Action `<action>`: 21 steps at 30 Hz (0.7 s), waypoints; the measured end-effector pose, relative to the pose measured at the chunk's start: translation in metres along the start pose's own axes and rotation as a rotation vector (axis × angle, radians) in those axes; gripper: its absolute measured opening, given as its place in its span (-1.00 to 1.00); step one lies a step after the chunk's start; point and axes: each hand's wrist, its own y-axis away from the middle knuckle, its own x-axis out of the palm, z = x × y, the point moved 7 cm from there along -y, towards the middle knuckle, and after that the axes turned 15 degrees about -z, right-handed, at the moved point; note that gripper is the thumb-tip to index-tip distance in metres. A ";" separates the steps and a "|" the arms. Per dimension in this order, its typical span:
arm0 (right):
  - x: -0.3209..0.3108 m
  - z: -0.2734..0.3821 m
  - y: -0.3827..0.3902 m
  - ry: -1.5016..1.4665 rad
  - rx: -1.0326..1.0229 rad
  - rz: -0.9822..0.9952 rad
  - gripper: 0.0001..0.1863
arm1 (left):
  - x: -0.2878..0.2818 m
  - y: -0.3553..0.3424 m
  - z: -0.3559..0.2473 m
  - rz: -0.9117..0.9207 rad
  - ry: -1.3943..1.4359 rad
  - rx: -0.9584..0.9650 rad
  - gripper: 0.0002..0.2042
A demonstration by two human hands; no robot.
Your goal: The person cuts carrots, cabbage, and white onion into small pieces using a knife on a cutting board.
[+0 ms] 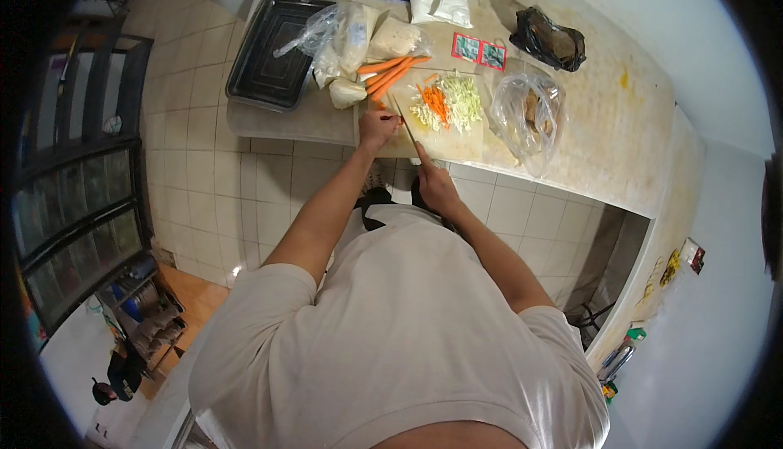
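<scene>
My right hand (438,188) is wrapped round the handle of a knife (408,128), its long blade pointing away from me over a pale cutting board (457,146). Close to the left of the blade, my left hand (378,129) is closed, with a small reddish bit showing at its fingertips; its kind is too small to make out. Shredded carrot (435,105) lies on the board beside a heap of shredded cabbage (461,100). Several whole carrots (390,79) rest just beyond my left hand, by a pale chunk (347,93) that looks like cabbage.
A black tray (273,53) is at the left of the counter, next to clear plastic bags (351,37). To the right are a clear bag with brown contents (530,115) and a black bag (548,39). Two red-and-green packets (479,51) and white bags (440,6) lie farther back.
</scene>
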 end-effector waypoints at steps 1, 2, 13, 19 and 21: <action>0.000 -0.002 -0.001 -0.001 0.003 -0.002 -0.36 | 0.001 -0.001 0.003 -0.001 0.021 -0.015 -0.85; -0.002 -0.002 -0.002 -0.012 0.023 0.016 -0.37 | 0.002 -0.003 0.005 0.001 0.019 -0.015 -0.85; 0.007 -0.020 -0.008 -0.088 0.070 -0.004 -0.40 | 0.002 -0.002 -0.002 0.004 -0.126 0.035 -0.86; 0.010 -0.024 -0.005 -0.086 0.128 0.027 -0.39 | -0.003 0.003 0.001 -0.039 -0.102 0.043 -0.87; 0.010 -0.031 -0.001 -0.047 0.173 0.087 -0.39 | -0.001 0.011 -0.005 -0.042 0.019 -0.044 -0.86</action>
